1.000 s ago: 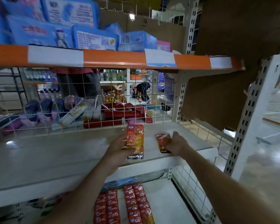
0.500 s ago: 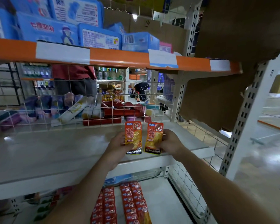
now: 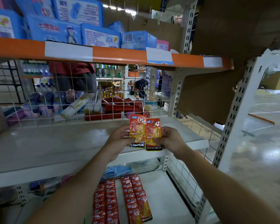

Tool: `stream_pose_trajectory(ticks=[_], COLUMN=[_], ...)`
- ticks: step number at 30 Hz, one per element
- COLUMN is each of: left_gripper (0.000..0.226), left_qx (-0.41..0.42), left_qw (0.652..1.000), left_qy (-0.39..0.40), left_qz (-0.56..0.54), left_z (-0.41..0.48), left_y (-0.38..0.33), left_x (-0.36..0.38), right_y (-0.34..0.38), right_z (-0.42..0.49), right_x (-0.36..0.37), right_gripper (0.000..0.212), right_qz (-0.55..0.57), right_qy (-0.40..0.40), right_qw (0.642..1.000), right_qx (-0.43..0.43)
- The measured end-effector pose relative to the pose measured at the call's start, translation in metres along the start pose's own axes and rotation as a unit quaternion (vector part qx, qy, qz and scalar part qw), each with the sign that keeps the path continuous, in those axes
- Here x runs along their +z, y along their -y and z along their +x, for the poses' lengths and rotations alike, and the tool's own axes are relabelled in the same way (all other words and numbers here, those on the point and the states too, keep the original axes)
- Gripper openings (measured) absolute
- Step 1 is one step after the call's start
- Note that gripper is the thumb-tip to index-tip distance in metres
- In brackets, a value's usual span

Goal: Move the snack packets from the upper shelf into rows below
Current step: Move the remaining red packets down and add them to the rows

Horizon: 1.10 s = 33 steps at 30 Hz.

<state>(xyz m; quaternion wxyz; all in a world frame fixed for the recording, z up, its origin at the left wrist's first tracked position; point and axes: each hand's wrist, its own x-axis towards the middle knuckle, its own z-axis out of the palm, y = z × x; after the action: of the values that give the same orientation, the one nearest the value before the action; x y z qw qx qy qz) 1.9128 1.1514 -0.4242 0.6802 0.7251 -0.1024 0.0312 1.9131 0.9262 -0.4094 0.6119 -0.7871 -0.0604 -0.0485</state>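
Note:
Two orange-red snack packets are held upright side by side above the front edge of the white upper shelf (image 3: 55, 143). My left hand (image 3: 120, 138) grips the left packet (image 3: 137, 130) by its lower left side. My right hand (image 3: 170, 139) grips the right packet (image 3: 153, 135), which overlaps the left one slightly. On the lower shelf (image 3: 165, 199) lie overlapping rows of the same red packets (image 3: 134, 198), running front to back.
A wire grid (image 3: 71, 97) backs the upper shelf, with goods behind it. An orange-edged shelf (image 3: 120, 56) above carries blue packages (image 3: 55, 29). Perforated white uprights (image 3: 233, 113) stand at the right, with brown cardboard (image 3: 208, 94) beside them. People are visible beyond the grid.
My right hand lifted its packet off the upper shelf, turned it upright and brought it against the packet in my left hand. Both packets now overlap.

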Motion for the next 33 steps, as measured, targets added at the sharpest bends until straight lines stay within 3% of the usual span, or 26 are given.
stream_pose_trajectory(ticks=[17, 24, 33], left_gripper=[0.032, 0.038, 0.038], left_qx=[-0.023, -0.05, -0.141], left_qw=[0.999, 0.997, 0.986], left_qy=[0.035, 0.043, 0.058], left_qz=[0.015, 0.029, 0.067], left_z=[-0.066, -0.096, -0.112], left_y=[-0.01, 0.031, 0.126], left_x=[0.02, 0.035, 0.038], right_y=[0.018, -0.01, -0.101], right_z=[-0.077, -0.105, -0.107], right_x=[-0.032, -0.037, -0.015], right_gripper=[0.038, 0.041, 0.04], right_qz=[-0.008, -0.035, -0.075], right_qy=[0.027, 0.06, 0.103], right_qw=[0.999, 0.995, 0.982], right_qx=[0.025, 0.065, 0.137])
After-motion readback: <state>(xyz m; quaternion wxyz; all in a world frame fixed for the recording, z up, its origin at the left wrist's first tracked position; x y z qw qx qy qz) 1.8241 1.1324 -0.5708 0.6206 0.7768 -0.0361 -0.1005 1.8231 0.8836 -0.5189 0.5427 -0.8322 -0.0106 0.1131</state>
